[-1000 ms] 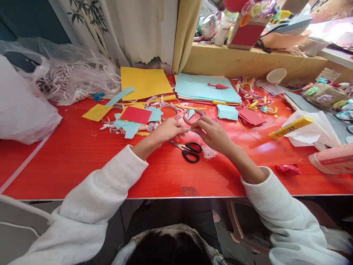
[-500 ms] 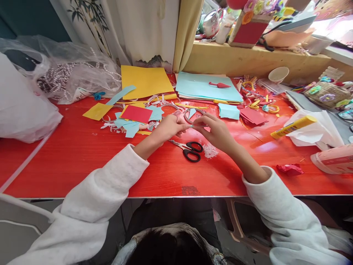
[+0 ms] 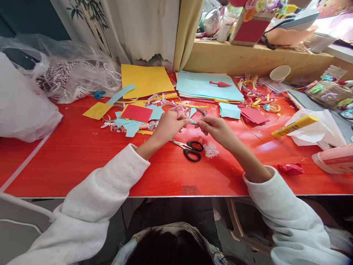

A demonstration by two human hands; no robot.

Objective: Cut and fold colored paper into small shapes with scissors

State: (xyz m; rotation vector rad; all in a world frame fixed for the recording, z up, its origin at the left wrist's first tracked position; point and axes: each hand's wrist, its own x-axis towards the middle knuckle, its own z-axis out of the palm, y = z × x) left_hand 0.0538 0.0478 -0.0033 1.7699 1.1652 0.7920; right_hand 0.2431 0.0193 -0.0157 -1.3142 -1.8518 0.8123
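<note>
Above the middle of the red table, my left hand and my right hand pinch a small piece of light blue paper between them, one at each end. Both sets of fingers are closed on it. Just in front of the hands lie black-handled scissors, their blades pointing left under my left hand. A small heap of pale pink shreds rests right of the handles. Behind my fingers sits a roll of tape, partly hidden.
Paper scraps and a red square lie left of the hands. Yellow paper and a light blue stack are at the back. To the right are a yellow glue stick, white tissue and a pink container. Plastic bags stand left.
My right hand has shifted slightly right and its fingers have curled in. More of the light blue paper now shows between my fingertips.
</note>
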